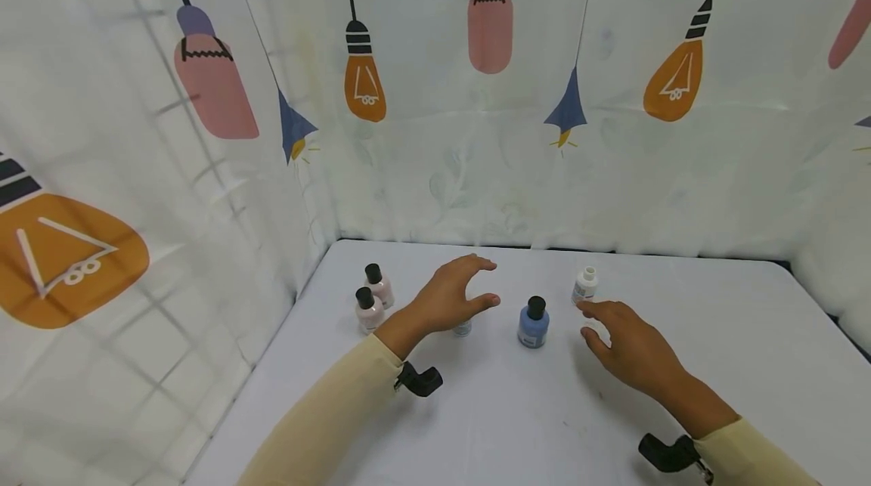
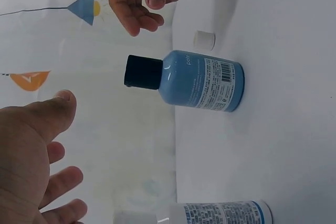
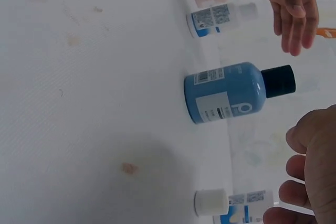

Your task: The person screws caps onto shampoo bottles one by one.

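Note:
A blue bottle [image 1: 533,329] with a black cap stands upright between the two hands. My left hand [image 1: 452,295] hovers to its left, thumb and fingers spread apart with nothing between them. Below that hand a clear bottle [image 1: 463,327] is mostly hidden; its printed label shows in the right wrist view. On the other side my right hand [image 1: 633,350] hangs over the table with fingers loosely bent and holding nothing. Its fingertips overlap a white bottle [image 1: 585,283] with a bare neck. Beside that bottle a loose white cap [image 3: 211,202] sits on the table.
Two pale pink bottles with black caps, a rear one [image 1: 379,286] and a nearer one [image 1: 369,311], stand at the left of the white table [image 1: 517,425]. A patterned curtain [image 1: 435,168] encloses the back and sides.

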The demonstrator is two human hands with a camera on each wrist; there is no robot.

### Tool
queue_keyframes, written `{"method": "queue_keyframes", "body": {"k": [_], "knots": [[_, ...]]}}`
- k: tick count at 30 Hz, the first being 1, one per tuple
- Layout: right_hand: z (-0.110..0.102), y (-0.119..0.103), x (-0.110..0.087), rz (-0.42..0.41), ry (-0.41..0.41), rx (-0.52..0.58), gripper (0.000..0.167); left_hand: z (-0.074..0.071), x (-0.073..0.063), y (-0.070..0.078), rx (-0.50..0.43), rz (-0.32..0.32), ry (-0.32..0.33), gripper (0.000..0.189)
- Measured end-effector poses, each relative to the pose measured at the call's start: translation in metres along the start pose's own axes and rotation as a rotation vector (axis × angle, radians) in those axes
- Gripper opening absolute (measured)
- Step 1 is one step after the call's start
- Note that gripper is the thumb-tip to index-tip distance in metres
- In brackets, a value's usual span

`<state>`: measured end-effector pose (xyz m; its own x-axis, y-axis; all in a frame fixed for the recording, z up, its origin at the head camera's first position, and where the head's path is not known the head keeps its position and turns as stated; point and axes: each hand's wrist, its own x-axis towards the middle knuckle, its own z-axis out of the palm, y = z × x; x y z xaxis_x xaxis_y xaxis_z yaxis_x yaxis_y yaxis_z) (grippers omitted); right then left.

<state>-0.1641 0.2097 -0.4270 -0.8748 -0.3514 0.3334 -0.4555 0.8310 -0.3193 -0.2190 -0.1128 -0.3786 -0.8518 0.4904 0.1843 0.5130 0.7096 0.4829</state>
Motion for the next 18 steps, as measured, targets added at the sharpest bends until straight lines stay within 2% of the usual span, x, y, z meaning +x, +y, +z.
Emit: {"method": "queue_keyframes", "body": {"k": [5,9,18], "knots": [[0.001,0.005,-0.005,0.026,-0.005,-0.008,0.050,0.005,0.007,0.008,0.011,0.032,-0.033,0.060],[0.003,0.010,-0.006,0.054,-0.022,-0.010,0.049,0.010,0.015,0.016,0.004,0.035,-0.050,0.060],[0.005,0.020,-0.008,0.064,-0.041,-0.010,0.050,0.024,0.036,0.030,-0.037,-0.013,-0.097,0.064]]}}
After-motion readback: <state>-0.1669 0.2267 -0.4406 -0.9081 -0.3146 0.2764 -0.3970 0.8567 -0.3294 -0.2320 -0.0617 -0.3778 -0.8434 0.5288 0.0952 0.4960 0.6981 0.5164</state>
